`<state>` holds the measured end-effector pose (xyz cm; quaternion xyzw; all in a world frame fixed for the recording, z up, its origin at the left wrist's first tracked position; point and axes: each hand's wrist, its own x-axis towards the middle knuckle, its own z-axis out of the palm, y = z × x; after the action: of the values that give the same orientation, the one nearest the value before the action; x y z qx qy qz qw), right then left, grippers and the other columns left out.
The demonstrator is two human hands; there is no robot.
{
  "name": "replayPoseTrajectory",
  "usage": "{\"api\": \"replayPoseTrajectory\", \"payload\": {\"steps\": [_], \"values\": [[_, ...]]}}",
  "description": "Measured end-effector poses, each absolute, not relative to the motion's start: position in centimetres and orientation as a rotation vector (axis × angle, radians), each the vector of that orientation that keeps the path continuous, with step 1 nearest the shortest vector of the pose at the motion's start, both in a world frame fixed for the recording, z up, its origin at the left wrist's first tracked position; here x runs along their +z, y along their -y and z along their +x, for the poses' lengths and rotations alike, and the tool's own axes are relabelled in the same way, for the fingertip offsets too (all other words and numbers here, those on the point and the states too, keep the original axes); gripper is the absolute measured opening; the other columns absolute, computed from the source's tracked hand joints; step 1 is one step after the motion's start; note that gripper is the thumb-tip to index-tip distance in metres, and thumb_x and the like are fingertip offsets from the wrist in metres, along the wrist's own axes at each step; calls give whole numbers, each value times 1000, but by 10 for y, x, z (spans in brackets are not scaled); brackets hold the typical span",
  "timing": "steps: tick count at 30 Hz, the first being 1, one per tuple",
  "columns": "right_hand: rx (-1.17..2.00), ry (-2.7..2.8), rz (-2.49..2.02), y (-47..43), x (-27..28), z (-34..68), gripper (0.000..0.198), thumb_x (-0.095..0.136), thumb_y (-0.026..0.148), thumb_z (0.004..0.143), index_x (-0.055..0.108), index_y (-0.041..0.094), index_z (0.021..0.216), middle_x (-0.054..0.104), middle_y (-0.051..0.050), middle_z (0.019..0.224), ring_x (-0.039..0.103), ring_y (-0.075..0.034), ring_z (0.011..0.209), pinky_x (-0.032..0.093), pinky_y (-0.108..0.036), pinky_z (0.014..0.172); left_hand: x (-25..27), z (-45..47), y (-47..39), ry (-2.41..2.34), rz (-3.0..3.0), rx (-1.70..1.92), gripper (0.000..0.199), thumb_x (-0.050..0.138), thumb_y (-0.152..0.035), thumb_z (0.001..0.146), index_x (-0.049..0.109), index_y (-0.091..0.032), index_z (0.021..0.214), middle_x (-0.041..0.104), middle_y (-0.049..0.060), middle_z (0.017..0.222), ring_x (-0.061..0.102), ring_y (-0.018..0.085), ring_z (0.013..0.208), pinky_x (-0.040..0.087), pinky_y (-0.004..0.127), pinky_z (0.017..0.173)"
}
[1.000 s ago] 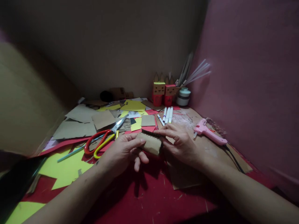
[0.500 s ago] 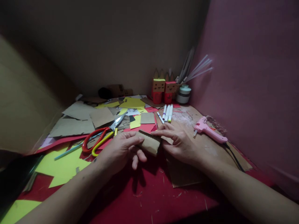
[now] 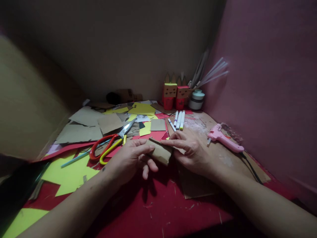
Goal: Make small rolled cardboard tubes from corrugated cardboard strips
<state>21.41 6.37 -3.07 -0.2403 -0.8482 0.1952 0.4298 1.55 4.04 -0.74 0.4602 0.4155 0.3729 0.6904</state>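
Observation:
A small piece of brown cardboard (image 3: 160, 154), bent into a rounded, tube-like shape, is held between both hands above the red tabletop (image 3: 170, 211). My left hand (image 3: 137, 157) pinches its left end between thumb and fingers, with the lower fingers curled loosely beneath. On the other side, my right hand (image 3: 189, 150) grips the right end, its fingers lying along the upper edge. The inside of the piece is mostly hidden from view. Close to my left hand lie large scissors (image 3: 109, 147) with one red and one yellow handle.
Beyond my right hand lie several markers (image 3: 179, 119) and a pink glue gun (image 3: 225, 138) on a cardboard sheet (image 3: 220, 162). Yellow paper (image 3: 66, 173) and cardboard scraps (image 3: 79, 134) cover the left. Two red figures with cardboard faces (image 3: 170, 91) and a lidded jar (image 3: 196, 99) stand behind.
The whole view has shifted slightly, so things appear a little further right. Both hands keep nearly the same hold on the bent cardboard.

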Motion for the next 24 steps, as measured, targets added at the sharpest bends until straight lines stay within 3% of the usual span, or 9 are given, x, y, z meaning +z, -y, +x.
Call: {"api": "replayPoseTrajectory", "payload": {"steps": [7,15,24], "values": [[408,2145,-592,-65,-31,214,50,44,-1,76,64,27,112,56,-3,85,56,-15,80,50,-31,69,-8,15,-41,-914,1058,846,17,56,-22,79,64,-8,81,72,15,74,63,15,48,45,18,33],[334,2195,-580,-66,-34,216,52,43,-2,74,63,25,114,56,-4,88,56,-16,82,50,-32,70,-11,14,-45,-920,950,870,34,48,-37,87,65,-8,84,71,13,68,64,17,47,46,20,33],[290,2218,-588,-66,-35,215,47,42,-1,76,65,20,111,56,-5,88,55,-15,81,50,-30,69,-17,14,-47,-969,998,869,31,51,-31,85,69,-6,79,71,13,63,63,16,44,46,20,31]]}}
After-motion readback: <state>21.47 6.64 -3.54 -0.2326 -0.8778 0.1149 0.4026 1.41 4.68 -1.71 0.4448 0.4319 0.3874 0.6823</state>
